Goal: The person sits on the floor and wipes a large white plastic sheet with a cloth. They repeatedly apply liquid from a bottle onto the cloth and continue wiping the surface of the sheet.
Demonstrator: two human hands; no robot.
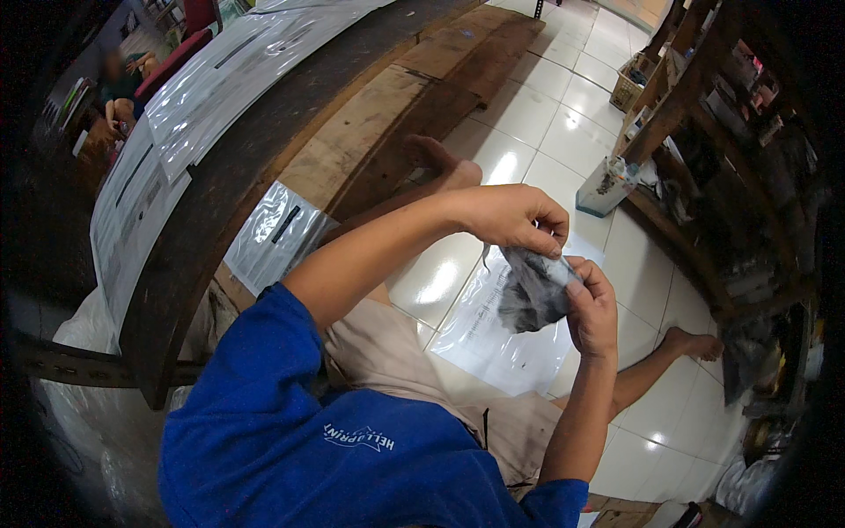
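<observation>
My left hand point(521, 218) pinches the upper edge of a crumpled grey and black rag point(532, 295), thumb against the fingers. My right hand point(593, 310) grips its right side, with the thumb on the near face. The rag hangs between both hands above the floor. It looks smudged and limp. Below it, a clear plastic sheet with printed lines point(475, 339) lies on the white tiles between my legs. The rag and hands hide part of that sheet.
A dark-edged table point(255, 132) on the left bears printed plastic sheets point(238, 66). Beside it is a worn wooden bench point(361, 114) with another plastic sheet point(277, 233). Cluttered shelves point(731, 176) and a clear tub point(607, 187) stand right. Another person point(123, 88) sits far left.
</observation>
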